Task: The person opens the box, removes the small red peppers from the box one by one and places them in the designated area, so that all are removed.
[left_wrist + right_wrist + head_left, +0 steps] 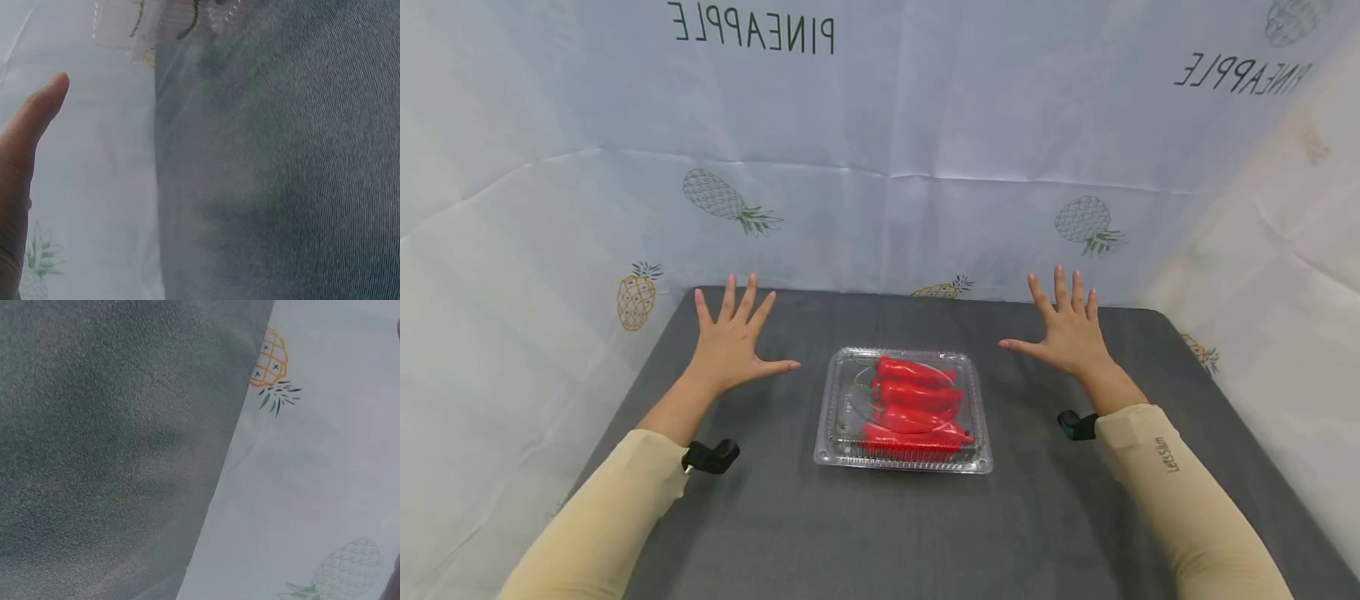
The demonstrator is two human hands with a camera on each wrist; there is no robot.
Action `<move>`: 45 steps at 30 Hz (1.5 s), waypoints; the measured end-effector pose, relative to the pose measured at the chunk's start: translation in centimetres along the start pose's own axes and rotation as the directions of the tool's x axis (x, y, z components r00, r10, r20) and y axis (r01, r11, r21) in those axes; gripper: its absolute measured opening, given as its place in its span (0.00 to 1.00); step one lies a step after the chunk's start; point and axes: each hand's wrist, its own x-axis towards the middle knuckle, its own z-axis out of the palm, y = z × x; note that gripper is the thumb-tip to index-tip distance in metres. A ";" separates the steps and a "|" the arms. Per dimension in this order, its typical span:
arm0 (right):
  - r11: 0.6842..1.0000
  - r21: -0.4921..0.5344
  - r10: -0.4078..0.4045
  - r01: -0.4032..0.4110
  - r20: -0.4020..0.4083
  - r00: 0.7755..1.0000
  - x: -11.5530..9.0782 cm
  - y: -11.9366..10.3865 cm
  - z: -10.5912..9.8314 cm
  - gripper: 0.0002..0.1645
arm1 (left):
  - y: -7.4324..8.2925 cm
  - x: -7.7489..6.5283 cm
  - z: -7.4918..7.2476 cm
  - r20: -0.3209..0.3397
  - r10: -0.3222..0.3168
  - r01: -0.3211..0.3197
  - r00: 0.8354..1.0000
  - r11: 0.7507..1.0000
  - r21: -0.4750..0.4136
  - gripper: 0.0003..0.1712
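Both forearms are clad in cream fabric sleeves [598,517], the one behind the right hand being marked with dark lettering. A small black device [711,457] is worn at the inner side of each wrist. Between the hands, slightly nearer than their palms, a clear rectangular lidded plastic container [837,408] is placed on a dark grey table [895,533]. Inside it, several elongated glossy red peppers [917,396] are laid crosswise in a row, their green stems turned toward the left hand. The left hand [727,348] and the right hand [1069,335] are both spread wide, fingers fanned and thumbs pointed inward, each set apart from the container. Beyond the hands, the table is backed by a white fabric curtain [880,108], printed with pineapples and mirror-reversed lettering.
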 end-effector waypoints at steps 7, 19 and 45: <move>1.000 0.017 -0.017 0.016 0.010 1.000 -0.2 -0.7 -0.3 0.66 | 0.9 -0.7 0.1 0.021 -0.034 0.035 0.999 0.998 -0.060 0.63; 0.959 0.282 -0.002 -0.013 0.054 0.999 -4.4 -4.2 1.0 0.65 | 4.6 -4.6 -0.1 0.011 -0.128 0.121 0.992 0.902 -0.414 0.58; 0.548 0.836 -0.003 0.019 -0.020 1.000 -13.0 -10.1 8.2 0.70 | 11.6 -10.2 5.2 0.018 -0.108 0.063 0.994 0.435 -0.898 0.54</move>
